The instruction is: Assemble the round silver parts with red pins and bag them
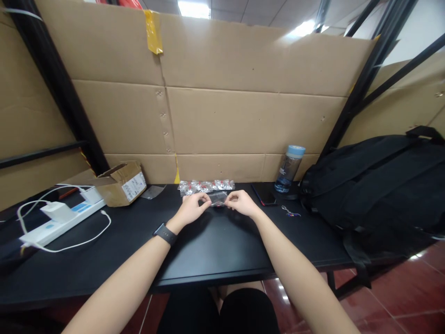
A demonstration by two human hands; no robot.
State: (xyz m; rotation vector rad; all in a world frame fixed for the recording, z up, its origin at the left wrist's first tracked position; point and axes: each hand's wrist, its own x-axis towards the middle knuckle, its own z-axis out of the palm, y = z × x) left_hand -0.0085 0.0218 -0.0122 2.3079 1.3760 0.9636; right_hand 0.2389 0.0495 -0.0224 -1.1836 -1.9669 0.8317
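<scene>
A small clear plastic bag [218, 198] is stretched between my two hands, just above the black table [222, 241]. My left hand [194, 207] pinches its left end between thumb and forefinger. At its right end my right hand [241, 203] pinches it the same way. Something small and reddish shows at the bag's lower edge, too small to name. Right behind lies a row of shiny clear packets [205, 186] with red bits inside. A dark watch [165, 233] is on my left wrist.
To the left are an opened cardboard box [121, 184], a flat plastic bag [153, 191] and a white power strip [66, 221] with cables. On the right stand a water bottle [289, 169], a phone [264, 195], a keychain [290, 211] and a black backpack [378, 185]. Cardboard panels [243, 125] wall the back.
</scene>
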